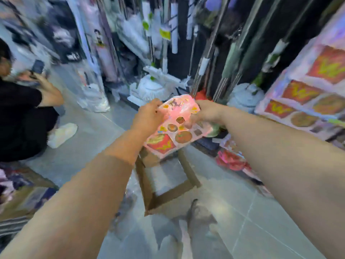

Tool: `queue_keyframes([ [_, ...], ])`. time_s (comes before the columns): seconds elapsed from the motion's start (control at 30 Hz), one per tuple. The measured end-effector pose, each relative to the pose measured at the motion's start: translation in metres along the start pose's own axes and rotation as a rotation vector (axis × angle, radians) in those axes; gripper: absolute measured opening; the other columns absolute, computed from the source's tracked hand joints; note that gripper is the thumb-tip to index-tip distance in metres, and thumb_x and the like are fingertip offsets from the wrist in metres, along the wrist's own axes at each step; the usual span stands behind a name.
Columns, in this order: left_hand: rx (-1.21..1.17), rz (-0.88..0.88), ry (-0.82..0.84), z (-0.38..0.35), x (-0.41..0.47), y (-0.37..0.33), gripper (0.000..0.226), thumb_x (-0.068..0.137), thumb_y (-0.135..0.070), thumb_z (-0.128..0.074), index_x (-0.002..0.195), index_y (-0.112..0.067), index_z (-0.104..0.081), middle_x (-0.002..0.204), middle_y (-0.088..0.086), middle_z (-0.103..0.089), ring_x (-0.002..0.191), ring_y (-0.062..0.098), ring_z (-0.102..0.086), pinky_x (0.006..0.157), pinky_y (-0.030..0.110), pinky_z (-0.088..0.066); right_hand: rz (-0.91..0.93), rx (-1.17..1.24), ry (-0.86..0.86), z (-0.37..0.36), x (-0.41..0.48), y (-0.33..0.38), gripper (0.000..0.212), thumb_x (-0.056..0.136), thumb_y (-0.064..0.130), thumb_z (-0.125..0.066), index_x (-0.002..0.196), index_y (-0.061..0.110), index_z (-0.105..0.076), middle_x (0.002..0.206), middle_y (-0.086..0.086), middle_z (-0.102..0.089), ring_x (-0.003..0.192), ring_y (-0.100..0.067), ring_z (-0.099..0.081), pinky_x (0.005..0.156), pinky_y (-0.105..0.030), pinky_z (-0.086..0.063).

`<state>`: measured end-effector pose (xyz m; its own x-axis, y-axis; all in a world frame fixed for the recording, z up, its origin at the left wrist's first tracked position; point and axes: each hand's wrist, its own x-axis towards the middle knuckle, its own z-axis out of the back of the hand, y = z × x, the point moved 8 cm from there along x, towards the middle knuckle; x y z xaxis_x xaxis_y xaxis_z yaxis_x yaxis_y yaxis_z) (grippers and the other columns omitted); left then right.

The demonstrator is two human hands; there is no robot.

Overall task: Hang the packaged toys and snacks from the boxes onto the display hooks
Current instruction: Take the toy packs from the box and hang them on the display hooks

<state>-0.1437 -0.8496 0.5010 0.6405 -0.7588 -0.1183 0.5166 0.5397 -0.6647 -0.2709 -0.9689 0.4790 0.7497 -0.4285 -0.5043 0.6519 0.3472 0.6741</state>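
1. Currently L hand (149, 116) pinches top-left edge of pack (177, 129); R hand (205, 113) grips its top-right, fingers curled round it.
2. Pack is held in air betw. both hands, above open box (147, 184) on floor, not yet on hooks.
3. Same-looking packs on display (308, 94) at right; hooks too blurred to pick out.
4. Risk: thin film could slip from fingers, or hang-hole could tear if forced onto hooks; hole pos. unclear, v. blurred.
5. Other person (24, 113) crouches at left, well apart.

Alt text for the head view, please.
The left hand and right hand hold a pink toy package above an open cardboard box on a tiled floor. Similar packages show at right; another person crouches at left.
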Motion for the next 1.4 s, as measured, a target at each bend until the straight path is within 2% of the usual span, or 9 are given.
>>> queue_keyframes([
  [0.13,-0.07,-0.163,-0.166,0.047,-0.023,-0.096,0.018,0.092,-0.016,-0.048,0.103,-0.011,-0.061,0.099,0.012,-0.064,0.096,0.028,-0.058,0.087,0.038,-0.044,0.03,0.195,-0.276,0.071,-0.108,0.02,0.052,0.055,0.027,-0.069,0.099,0.001,-0.064,0.088,-0.011,-0.064,0.081,-0.02,-0.053,0.073,-0.033,-0.042],
  [0.23,-0.125,-0.305,-0.169,0.067,-0.052,-0.179,0.014,0.092,-0.019,-0.048,0.096,-0.015,-0.061,0.093,0.007,-0.063,0.089,0.025,-0.057,0.08,0.034,-0.044,0.038,0.279,-0.445,0.115,-0.193,0.025,0.045,0.061,0.028,-0.076,0.094,0.0,-0.064,0.088,-0.014,-0.064,0.076,-0.022,-0.054,0.067,-0.035,-0.044],
  [0.47,-0.177,-0.599,-0.159,0.083,-0.123,-0.35,0.017,0.095,-0.018,-0.043,0.096,-0.014,-0.06,0.088,-0.001,-0.057,0.094,0.027,-0.056,0.083,0.038,-0.044,0.137,0.477,-0.809,0.199,-0.36,0.017,0.019,0.078,0.028,-0.075,0.089,0.017,-0.065,0.087,-0.001,-0.065,0.083,-0.02,-0.059,0.075,-0.034,-0.047],
  [0.6,-0.185,-0.771,-0.261,0.089,-0.164,-0.446,0.019,0.097,-0.019,-0.038,0.096,-0.015,-0.056,0.089,0.003,-0.061,0.092,0.034,-0.058,0.092,0.049,-0.044,0.215,0.518,-0.989,0.253,-0.442,0.012,0.029,0.074,0.031,-0.077,0.093,0.01,-0.068,0.102,-0.011,-0.069,0.095,-0.027,-0.063,0.084,-0.042,-0.05],
  [0.87,-0.158,-1.041,-0.312,0.083,-0.221,-0.609,0.022,0.093,-0.022,-0.047,0.108,-0.014,-0.06,0.106,0.005,-0.065,0.098,0.025,-0.058,0.081,0.034,-0.046,0.387,0.628,-1.281,0.36,-0.56,-0.032,0.024,0.065,0.027,-0.078,0.078,0.012,-0.065,0.084,-0.009,-0.064,0.084,-0.026,-0.059,0.077,-0.039,-0.046],
  [1.0,-0.168,-1.098,-0.132,0.057,-0.225,-0.679,0.028,0.089,-0.012,-0.049,0.115,-0.013,-0.059,0.099,0.002,-0.059,0.102,0.025,-0.058,0.082,0.028,-0.044,0.45,0.679,-1.371,0.402,-0.601,-0.065,0.02,0.058,0.024,-0.075,0.071,0.013,-0.065,0.075,-0.008,-0.063,0.078,-0.026,-0.059,0.075,-0.042,-0.047],
  [1.17,-0.061,-1.126,-0.074,0.036,-0.221,-0.731,0.05,0.09,-0.002,-0.041,0.138,-0.01,-0.038,0.142,0.012,-0.042,0.127,0.027,-0.044,0.101,0.033,-0.039,0.495,0.69,-1.535,0.446,-0.63,-0.087,0.023,0.072,0.018,-0.076,0.057,0.018,-0.059,0.051,0.005,-0.055,0.059,-0.016,-0.051,0.068,-0.03,-0.042],
  [1.27,-0.068,-1.085,-0.099,0.035,-0.206,-0.755,0.052,0.09,-0.002,-0.039,0.141,-0.009,-0.032,0.144,0.013,-0.039,0.131,0.029,-0.039,0.105,0.038,-0.036,0.489,0.645,-1.567,0.471,-0.631,-0.083,0.03,0.075,0.022,-0.074,0.059,0.016,-0.049,0.06,0.0,-0.051,0.057,-0.015,-0.047,0.056,-0.024,-0.037],
  [1.4,-0.099,-1.0,-0.203,0.045,-0.178,-0.777,0.051,0.09,-0.008,-0.04,0.141,-0.006,-0.029,0.142,0.016,-0.038,0.128,0.032,-0.041,0.104,0.042,-0.038,0.455,0.602,-1.547,0.498,-0.619,-0.072,0.03,0.064,0.032,-0.08,0.063,0.016,-0.054,0.073,-0.008,-0.057,0.069,-0.02,-0.054,0.064,-0.033,-0.043],
])
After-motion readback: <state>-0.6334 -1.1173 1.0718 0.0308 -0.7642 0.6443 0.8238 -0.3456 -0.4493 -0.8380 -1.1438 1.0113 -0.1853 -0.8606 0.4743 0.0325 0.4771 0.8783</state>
